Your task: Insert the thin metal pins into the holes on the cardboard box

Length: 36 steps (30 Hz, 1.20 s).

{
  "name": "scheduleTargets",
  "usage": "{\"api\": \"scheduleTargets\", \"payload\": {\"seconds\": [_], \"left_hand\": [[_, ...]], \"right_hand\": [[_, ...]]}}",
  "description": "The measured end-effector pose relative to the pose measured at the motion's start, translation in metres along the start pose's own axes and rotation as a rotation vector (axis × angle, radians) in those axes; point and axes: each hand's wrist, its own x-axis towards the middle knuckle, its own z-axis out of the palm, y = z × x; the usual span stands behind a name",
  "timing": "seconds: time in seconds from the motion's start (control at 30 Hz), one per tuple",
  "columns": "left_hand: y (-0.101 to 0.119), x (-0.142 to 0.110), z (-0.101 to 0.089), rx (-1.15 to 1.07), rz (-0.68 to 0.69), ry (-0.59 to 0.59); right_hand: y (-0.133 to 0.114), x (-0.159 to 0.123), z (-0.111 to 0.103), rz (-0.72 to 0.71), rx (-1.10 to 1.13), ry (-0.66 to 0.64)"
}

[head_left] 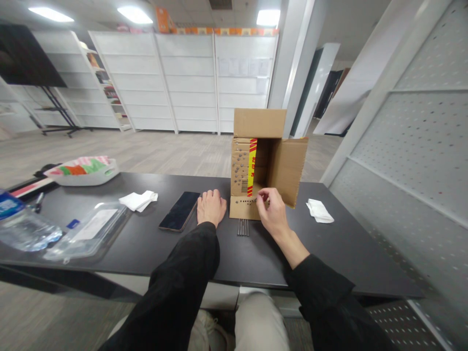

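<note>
A cardboard box stands on its side on the dark table, its open mouth towards me. The lower flap lies forward and bears a row of small dark holes. Over that flap's right part is my right hand, thumb and forefinger pinched at the holes; whatever sits between the fingertips is too small to make out. My left hand rests on the table left of the box, fingers curled, with nothing visible in it. Several long thin nails lie side by side in front of the flap.
A phone lies left of my left hand. Farther left are a tissue, a clear plastic case, a water bottle and a white basket. Another tissue lies right of the box, before a perforated panel.
</note>
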Motion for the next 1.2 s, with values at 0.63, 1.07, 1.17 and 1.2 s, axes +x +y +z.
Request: {"api": "scheduleTargets", "payload": {"seconds": [0.63,1.07,1.17,1.2], "left_hand": [[-0.0004,-0.0004,0.0019,-0.006,-0.001,0.008],[0.0008,-0.0007,-0.0011,-0.021,-0.008,-0.013],[0.0008,-0.0009,-0.0013,-0.007,-0.010,-0.011],[0.0007,-0.0009,-0.0013,-0.002,-0.008,-0.007]], "right_hand": [[0.0017,-0.0022,-0.0010,-0.020,-0.010,-0.108],[-0.0037,-0.0007,-0.0033,-0.044,0.091,-0.112],[-0.0038,-0.0015,-0.0034,-0.039,0.089,-0.122],[-0.0040,-0.0016,-0.0036,-0.037,0.089,-0.127]]}}
